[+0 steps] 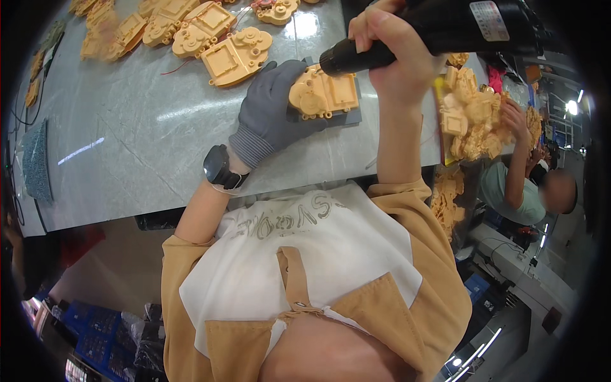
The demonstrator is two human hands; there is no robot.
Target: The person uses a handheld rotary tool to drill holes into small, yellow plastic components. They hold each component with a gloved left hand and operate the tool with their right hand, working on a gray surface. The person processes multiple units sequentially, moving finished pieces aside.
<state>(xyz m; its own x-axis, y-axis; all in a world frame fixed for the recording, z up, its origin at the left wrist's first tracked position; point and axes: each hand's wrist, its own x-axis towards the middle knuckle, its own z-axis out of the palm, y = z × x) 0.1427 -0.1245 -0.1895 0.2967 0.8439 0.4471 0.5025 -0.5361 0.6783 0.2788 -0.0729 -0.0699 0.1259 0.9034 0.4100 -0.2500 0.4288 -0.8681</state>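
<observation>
My left hand [270, 105], in a grey knit glove, grips the left side of a yellow-orange plastic housing [330, 94]. The housing has a rectangular recess and rounded lobes, and it sits on a dark block-like fixture [352, 118] on the table. Bare fingers of my right hand [402, 56] are wrapped round a black electric screwdriver [439, 28] held slantwise. Its nose points down-left at the housing's upper edge; the bit's contact with the housing cannot be made out.
Several similar housings [237, 56] lie along the far side of the grey table [127, 153]. More are heaped at the right [474, 121], where another person's hand [514, 120] reaches in. A blue-green textured pad [38, 159] lies at the left edge. Blue crates [98, 331] stand below left.
</observation>
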